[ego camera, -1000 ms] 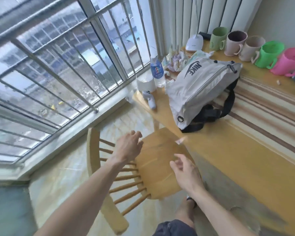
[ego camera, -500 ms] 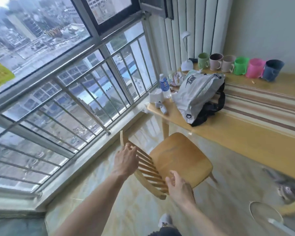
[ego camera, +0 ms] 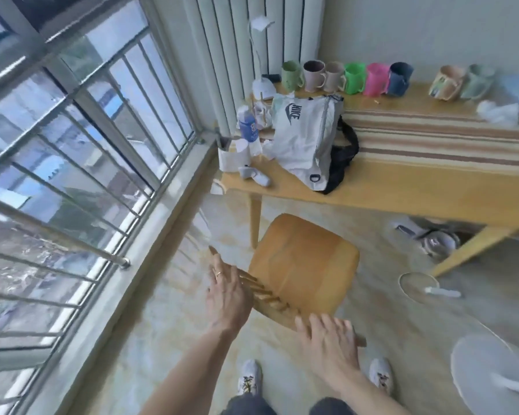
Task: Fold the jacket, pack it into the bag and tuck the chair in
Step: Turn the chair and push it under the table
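Observation:
The wooden chair (ego camera: 306, 265) stands on the floor in front of the yellow table (ego camera: 402, 193), its seat facing the table and outside the table's edge. My left hand (ego camera: 228, 292) lies over the left end of the chair's top rail. My right hand (ego camera: 330, 339) covers the rail's right end. Both hands hold the backrest. The white sports bag (ego camera: 300, 139) with a black strap lies bulging on the table's left end. No jacket shows in view.
A row of coloured mugs (ego camera: 354, 77) lines the table's far edge. A water bottle (ego camera: 247, 125), a white cup (ego camera: 232, 158) and a desk lamp (ego camera: 262, 88) crowd the left corner. Fan bases (ego camera: 492, 372) sit on the floor at right. Barred window (ego camera: 87, 175) at left.
The view has pulled back and turned toward the table. My right hand has moved onto the right end of the chair's rail, and the chair back now faces me squarely.

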The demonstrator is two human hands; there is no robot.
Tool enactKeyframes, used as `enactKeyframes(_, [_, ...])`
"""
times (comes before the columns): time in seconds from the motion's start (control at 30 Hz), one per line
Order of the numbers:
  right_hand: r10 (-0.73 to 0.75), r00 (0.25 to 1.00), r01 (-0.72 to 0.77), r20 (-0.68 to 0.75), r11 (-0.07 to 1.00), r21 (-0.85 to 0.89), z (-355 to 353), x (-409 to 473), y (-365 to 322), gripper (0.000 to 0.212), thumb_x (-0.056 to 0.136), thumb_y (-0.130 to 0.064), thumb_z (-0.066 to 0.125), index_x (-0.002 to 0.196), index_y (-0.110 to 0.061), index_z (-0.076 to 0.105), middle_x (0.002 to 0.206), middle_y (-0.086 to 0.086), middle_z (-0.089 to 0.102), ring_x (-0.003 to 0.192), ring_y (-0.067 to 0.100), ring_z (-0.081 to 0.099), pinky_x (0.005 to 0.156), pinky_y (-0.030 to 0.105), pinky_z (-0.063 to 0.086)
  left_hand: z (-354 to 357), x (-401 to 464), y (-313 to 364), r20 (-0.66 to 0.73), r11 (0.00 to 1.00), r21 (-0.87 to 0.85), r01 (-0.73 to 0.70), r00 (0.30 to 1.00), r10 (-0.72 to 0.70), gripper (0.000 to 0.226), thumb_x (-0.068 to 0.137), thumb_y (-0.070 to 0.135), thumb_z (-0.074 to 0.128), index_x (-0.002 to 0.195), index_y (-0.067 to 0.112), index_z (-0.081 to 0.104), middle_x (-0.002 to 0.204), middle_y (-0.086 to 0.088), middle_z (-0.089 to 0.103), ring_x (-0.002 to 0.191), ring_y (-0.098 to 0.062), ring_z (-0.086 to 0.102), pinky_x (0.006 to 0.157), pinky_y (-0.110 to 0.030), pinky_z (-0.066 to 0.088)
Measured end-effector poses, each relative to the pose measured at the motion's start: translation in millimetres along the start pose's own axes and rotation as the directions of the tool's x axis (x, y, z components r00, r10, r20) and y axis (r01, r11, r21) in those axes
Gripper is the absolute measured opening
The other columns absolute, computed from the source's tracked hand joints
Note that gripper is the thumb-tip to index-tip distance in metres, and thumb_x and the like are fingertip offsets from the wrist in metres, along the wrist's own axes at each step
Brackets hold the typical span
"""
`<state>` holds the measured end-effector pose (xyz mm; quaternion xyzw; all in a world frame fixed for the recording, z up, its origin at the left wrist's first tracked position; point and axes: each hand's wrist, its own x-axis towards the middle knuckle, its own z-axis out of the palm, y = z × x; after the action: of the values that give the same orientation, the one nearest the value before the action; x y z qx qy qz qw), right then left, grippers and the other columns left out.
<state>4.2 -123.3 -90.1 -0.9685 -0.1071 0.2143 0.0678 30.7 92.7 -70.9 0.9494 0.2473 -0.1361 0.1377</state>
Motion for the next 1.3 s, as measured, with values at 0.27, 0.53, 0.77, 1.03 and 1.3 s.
enactKeyframes(0.27, [0.637,0.740,-0.572,-0.218,0.765,0.294,-9.2,-6.9,-34.3,0.024,0.080,-0.035,0.074,0.083,-0.012,0.076,0.099,0.017,0.070,0.101,0.042,0.060,0.092,0.049,0.047,-8.5,23.6,-5.5,0.016,0.935,-0.353,0.045,0.999,-0.042,0.096,0.089,0.002,0.053,0.160,0.003,-0.012,0.168,-0.026,-0.002,0.153,-0.049,0.015,0.118,-0.057,0.035])
enactKeyframes(0.53, [0.809,0.239,-0.384,0.537,-0.429,0.818,-7.5,15.0,-56.7,0.062,0.082,-0.017,0.078,0.129,-0.006,0.038,0.127,0.030,0.061,0.102,0.045,0.065,0.092,0.054,0.055,-4.6,60.3,-21.9,0.541,0.428,-0.672,0.604,0.796,-0.272,0.033,0.072,0.008,0.054,0.104,-0.001,0.058,0.091,-0.020,0.063,0.072,-0.029,0.055,0.060,-0.031,0.048])
enactKeyframes(0.77, [0.298,0.633,-0.194,0.714,-0.832,0.519,4.9,21.1,-41.9,0.041,0.081,0.013,0.058,0.119,-0.001,0.058,0.118,0.026,0.063,0.106,0.043,0.064,0.074,0.050,0.062,-60.6,39.9,-0.2,0.725,0.251,-0.658,0.710,0.688,-0.045,0.022,0.095,-0.007,0.037,0.081,-0.003,0.054,0.041,-0.011,0.062,0.035,-0.022,0.065,0.054,-0.034,0.059])
enactKeyframes(1.03, [0.296,0.694,-0.195,0.657,-0.800,0.567,-17.0,28.0,16.7,0.032,0.079,0.016,0.056,0.109,0.003,0.057,0.101,0.027,0.061,0.093,0.045,0.064,0.086,0.060,0.059,-52.5,27.6,48.4,0.726,0.130,-0.684,0.718,0.687,0.026,0.025,0.090,-0.016,0.033,0.085,-0.015,0.057,0.063,-0.036,0.067,0.050,-0.035,0.069,0.046,-0.038,0.062])
enactKeyframes(1.3, [0.295,0.753,-0.239,0.588,-0.710,0.662,-103.4,75.9,140.9,0.022,0.079,0.017,0.056,0.098,0.004,0.055,0.091,0.028,0.059,0.078,0.045,0.066,0.062,0.058,0.062,-26.0,53.1,153.0,0.716,0.024,-0.697,0.716,0.698,-0.005,0.008,0.083,-0.007,0.050,0.077,-0.006,0.056,0.090,-0.032,0.057,0.091,-0.049,0.064,0.095,-0.060,0.056])
